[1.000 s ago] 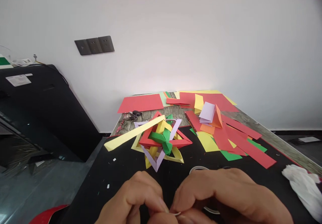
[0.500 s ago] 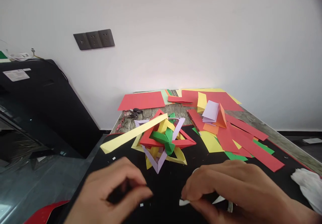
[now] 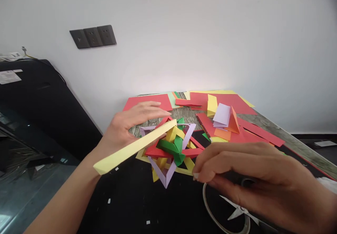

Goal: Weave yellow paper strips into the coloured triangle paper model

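Observation:
A folded paper star model (image 3: 179, 153) in red, green, yellow and lilac stands on the black mat, a long pale yellow strip (image 3: 134, 148) sticking out toward the left. Behind that strip, my left hand (image 3: 131, 121) reaches around the model's left side with its fingers stretched out and apart. The strip partly hides the thumb; whether it touches the paper I cannot tell. My right hand (image 3: 242, 178) is closed in a pinch on a small white piece (image 3: 196, 175), close to the model's right front. Below this hand lie a thin grey ring (image 3: 207, 206) and scissors (image 3: 239, 210) with parted blades.
Loose paper pieces cover the right and back of the table, with a folded lilac piece (image 3: 221, 115) and an orange one (image 3: 233, 121) standing up. White scraps (image 3: 148, 222) dot the black mat (image 3: 126, 202). A black cabinet (image 3: 39, 104) stands at left.
My left hand has moved forward from the near mat to the model's left side, and its fingers have spread. My right hand has moved slightly forward, still pinching the white piece.

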Motion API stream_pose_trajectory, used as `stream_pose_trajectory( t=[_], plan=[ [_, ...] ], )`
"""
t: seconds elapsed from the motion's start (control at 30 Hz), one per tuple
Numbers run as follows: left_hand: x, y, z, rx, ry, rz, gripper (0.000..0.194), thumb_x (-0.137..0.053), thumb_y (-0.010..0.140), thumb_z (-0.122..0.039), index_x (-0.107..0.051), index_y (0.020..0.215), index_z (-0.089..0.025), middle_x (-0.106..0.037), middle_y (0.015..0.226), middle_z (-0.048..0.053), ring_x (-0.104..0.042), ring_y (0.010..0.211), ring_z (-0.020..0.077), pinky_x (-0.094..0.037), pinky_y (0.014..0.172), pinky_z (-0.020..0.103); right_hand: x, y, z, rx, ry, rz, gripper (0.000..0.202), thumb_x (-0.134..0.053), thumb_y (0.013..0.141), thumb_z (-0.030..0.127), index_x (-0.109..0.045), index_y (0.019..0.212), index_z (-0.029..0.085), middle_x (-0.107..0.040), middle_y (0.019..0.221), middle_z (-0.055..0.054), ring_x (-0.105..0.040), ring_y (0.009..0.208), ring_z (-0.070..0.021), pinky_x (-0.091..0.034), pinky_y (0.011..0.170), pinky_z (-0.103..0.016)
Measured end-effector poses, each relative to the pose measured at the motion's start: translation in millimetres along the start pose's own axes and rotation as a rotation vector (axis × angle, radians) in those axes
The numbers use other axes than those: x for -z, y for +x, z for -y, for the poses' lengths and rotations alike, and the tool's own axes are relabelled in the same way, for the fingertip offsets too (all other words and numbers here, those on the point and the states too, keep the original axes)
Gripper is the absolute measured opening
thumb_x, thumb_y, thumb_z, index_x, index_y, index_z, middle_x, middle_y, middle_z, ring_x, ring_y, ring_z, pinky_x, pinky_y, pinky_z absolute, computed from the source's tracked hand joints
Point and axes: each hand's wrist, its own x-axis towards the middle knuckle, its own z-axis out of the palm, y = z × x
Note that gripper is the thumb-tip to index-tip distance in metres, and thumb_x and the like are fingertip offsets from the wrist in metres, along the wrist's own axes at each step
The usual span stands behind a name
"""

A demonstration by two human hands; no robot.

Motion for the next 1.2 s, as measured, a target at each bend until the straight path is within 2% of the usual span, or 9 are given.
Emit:
stream_pose_trajectory(
  t=[0.1,0.23,0.3,0.37,0.53,0.67,0.77,0.97,1.2],
  plan=[
    [-5.9,1.8,-0.3,-0.052,0.040,0.029,0.024,-0.072,0.079,-0.019,-0.076,0.101,-0.027,-0.075,0.107,0.002,-0.067,0.109,0.0227,-0.046,0.104,0.037,1.3,5.9,-2.2,0.027,0.045,0.029,0.017,-0.063,0.087,0.012,-0.066,0.098,0.025,-0.069,0.096,0.001,-0.067,0.084,-0.0099,-0.055,0.070,-0.018],
    [-10.0,3.7,0.0,0.007,0.092,0.033,0.020,-0.069,0.081,-0.019,-0.077,0.098,-0.026,-0.077,0.101,0.002,-0.072,0.095,0.0208,-0.057,0.081,0.026,-0.5,16.6,-7.2,0.030,0.058,-0.097,0.007,-0.065,0.087,0.015,-0.068,0.086,0.021,-0.071,0.085,0.002,-0.069,0.081,-0.0110,-0.056,0.065,-0.018],
    [-12.0,4.8,-0.6,0.042,0.102,0.002,0.018,-0.070,0.081,-0.019,-0.078,0.096,-0.025,-0.078,0.095,0.002,-0.073,0.083,0.0190,-0.057,0.067,0.021,-1.8,20.8,-10.3,0.015,0.064,-0.130,0.008,-0.065,0.087,0.014,-0.068,0.084,0.020,-0.072,0.083,0.001,-0.069,0.078,-0.0122,-0.057,0.062,-0.019],
    [-13.7,5.5,-1.3,0.036,0.108,-0.020,0.017,-0.070,0.080,-0.019,-0.078,0.094,-0.024,-0.078,0.090,0.002,-0.072,0.075,0.0170,-0.055,0.061,0.019,-2.9,23.7,-13.4,-0.001,0.036,-0.138,0.009,-0.064,0.087,0.013,-0.067,0.083,0.020,-0.072,0.081,0.001,-0.069,0.075,-0.0124,-0.057,0.062,-0.021],
    [-15.6,6.0,-0.3,-0.022,0.155,-0.034,0.014,-0.068,0.082,-0.017,-0.078,0.091,-0.022,-0.078,0.087,0.001,-0.071,0.069,0.0138,-0.055,0.062,0.018,-6.7,29.2,-20.7,0.072,-0.180,-0.164,0.012,-0.056,0.092,0.012,-0.062,0.084,0.020,-0.068,0.084,0.000,-0.066,0.081,-0.0128,-0.054,0.068,-0.024],
    [-15.4,7.2,0.8,-0.031,0.182,-0.042,0.014,-0.068,0.082,-0.016,-0.077,0.090,-0.022,-0.078,0.084,-0.001,-0.070,0.066,0.0122,-0.055,0.060,0.017,-11.7,36.6,-25.6,0.141,-0.274,-0.199,0.009,-0.057,0.090,0.011,-0.060,0.087,0.018,-0.065,0.087,-0.001,-0.062,0.074,-0.0104,-0.051,0.061,-0.023],
    [-15.4,8.6,0.0,-0.010,0.189,-0.036,0.014,-0.069,0.080,-0.014,-0.076,0.090,-0.020,-0.078,0.085,-0.002,-0.068,0.064,0.0099,-0.054,0.059,0.015,-13.6,42.4,-27.1,0.134,-0.231,-0.223,0.009,-0.057,0.088,0.009,-0.060,0.087,0.017,-0.064,0.088,-0.002,-0.061,0.072,-0.0102,-0.053,0.059,-0.023],
    [-15.4,8.7,-2.6,0.001,0.158,-0.026,0.016,-0.069,0.079,-0.010,-0.076,0.090,-0.019,-0.078,0.083,-0.004,-0.068,0.065,0.0070,-0.053,0.058,0.010,-11.9,46.3,-24.2,0.004,0.002,-0.214,0.013,-0.059,0.083,0.007,-0.062,0.083,0.020,-0.066,0.081,0.002,-0.061,0.071,-0.0090,-0.056,0.059,-0.018],
    [-13.9,9.0,-2.5,-0.014,0.161,-0.011,0.012,-0.069,0.080,-0.011,-0.076,0.086,-0.019,-0.078,0.079,-0.004,-0.067,0.063,0.0061,-0.051,0.056,0.008,-11.1,47.8,-26.4,0.017,-0.054,-0.212,0.016,-0.060,0.081,0.006,-0.063,0.080,0.022,-0.064,0.067,0.007,-0.059,0.057,-0.0064,-0.051,0.051,-0.017]
  ],
)
